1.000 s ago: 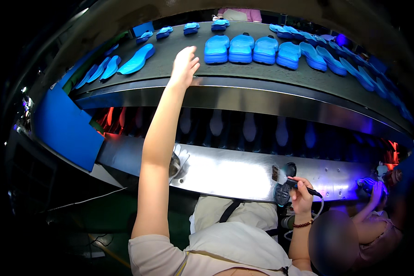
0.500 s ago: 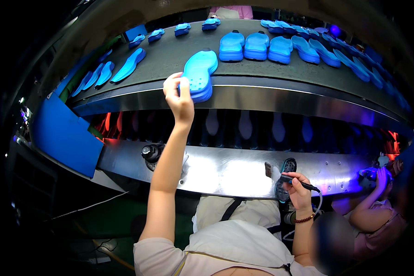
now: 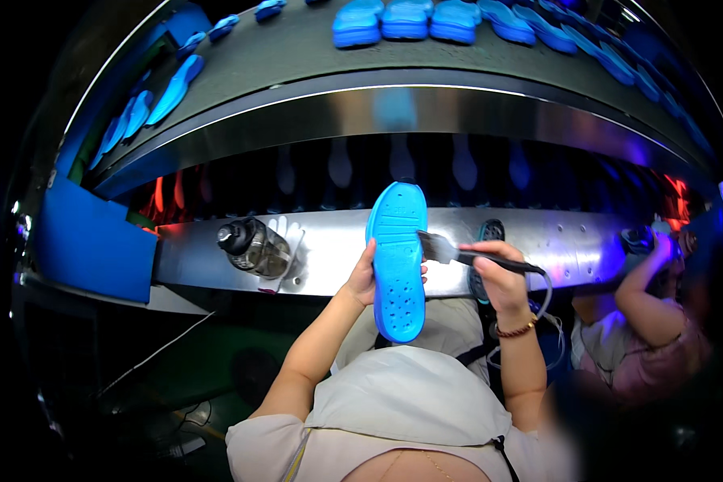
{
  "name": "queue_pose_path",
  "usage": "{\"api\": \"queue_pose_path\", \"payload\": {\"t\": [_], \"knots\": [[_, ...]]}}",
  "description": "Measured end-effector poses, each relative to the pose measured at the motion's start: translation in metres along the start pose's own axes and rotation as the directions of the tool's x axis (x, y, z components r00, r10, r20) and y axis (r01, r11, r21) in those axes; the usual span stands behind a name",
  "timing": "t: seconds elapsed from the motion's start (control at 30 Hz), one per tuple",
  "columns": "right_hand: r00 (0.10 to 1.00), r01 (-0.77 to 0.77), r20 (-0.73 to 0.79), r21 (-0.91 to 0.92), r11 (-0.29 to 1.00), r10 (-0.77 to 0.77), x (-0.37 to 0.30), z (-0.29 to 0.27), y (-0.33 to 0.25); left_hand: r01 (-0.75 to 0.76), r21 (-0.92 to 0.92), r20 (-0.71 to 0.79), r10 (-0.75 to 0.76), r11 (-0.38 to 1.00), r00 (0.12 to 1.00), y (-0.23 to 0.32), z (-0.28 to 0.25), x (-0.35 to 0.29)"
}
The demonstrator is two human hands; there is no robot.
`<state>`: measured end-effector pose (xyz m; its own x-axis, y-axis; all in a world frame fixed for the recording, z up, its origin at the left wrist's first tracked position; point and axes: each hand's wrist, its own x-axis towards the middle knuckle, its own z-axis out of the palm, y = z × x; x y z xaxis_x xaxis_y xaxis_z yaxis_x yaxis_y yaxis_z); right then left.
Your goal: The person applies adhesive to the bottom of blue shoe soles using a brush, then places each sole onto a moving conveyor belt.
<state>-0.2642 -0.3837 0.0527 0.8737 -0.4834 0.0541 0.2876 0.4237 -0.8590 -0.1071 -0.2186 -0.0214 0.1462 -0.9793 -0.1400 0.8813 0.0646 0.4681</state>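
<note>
My left hand [image 3: 364, 277] grips a bright blue shoe sole [image 3: 400, 277] by its left edge, fingertips showing at the right edge. The sole stands nearly upright in front of me, its grooved, holed face in view. In my right hand [image 3: 502, 281] is a flat brush [image 3: 466, 255] with a dark handle and a tube running off its end. Its bristle tip is at the sole's right edge, near the narrow middle; whether it touches cannot be told. Partly behind my right hand, a dark sole [image 3: 492, 231] lies on the metal ledge [image 3: 329, 249].
A dark conveyor belt [image 3: 273, 68] carries several blue soles [image 3: 406, 20] beyond a steel rail [image 3: 297, 108]. A bottle with a black cap [image 3: 257, 249] stands on the ledge at left, beside something white. Another person [image 3: 651, 321] sits at right. Red light glows at both ends below.
My left hand has brought the blue sole from the belt's edge down in front of me. The brush in my right hand has moved up and left to the sole's edge. The view has tilted downward.
</note>
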Motion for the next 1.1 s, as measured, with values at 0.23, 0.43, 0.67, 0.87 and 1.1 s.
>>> {"api": "queue_pose_path", "payload": {"t": [0.23,0.43,0.67,0.87,1.1], "knots": [[0.988,-0.041,-0.156,-0.12,0.992,0.022,0.045,-0.014,0.021,0.003,-0.191,-0.007,-0.004,0.982,1.0,-0.022,0.052,0.017],[0.892,0.386,0.215,-0.821,0.421,-0.398,0.045,0.026,0.016,-0.164,0.007,-0.339,0.157,0.986,0.928,-0.026,0.061,0.034],[0.882,0.418,0.471,-0.763,0.492,-0.019,-0.021,0.03,0.01,-0.202,0.06,-0.301,0.211,0.978,0.93,0.011,0.027,0.014],[0.967,0.228,0.222,-0.557,0.799,-0.122,0.021,0.026,-0.036,-0.092,0.003,-0.192,0.091,0.996,0.977,0.004,0.06,0.009],[0.899,0.318,0.427,-0.486,0.814,-0.096,0.027,0.031,-0.034,-0.175,0.026,-0.151,0.177,0.984,0.973,-0.003,0.072,0.017]]}}
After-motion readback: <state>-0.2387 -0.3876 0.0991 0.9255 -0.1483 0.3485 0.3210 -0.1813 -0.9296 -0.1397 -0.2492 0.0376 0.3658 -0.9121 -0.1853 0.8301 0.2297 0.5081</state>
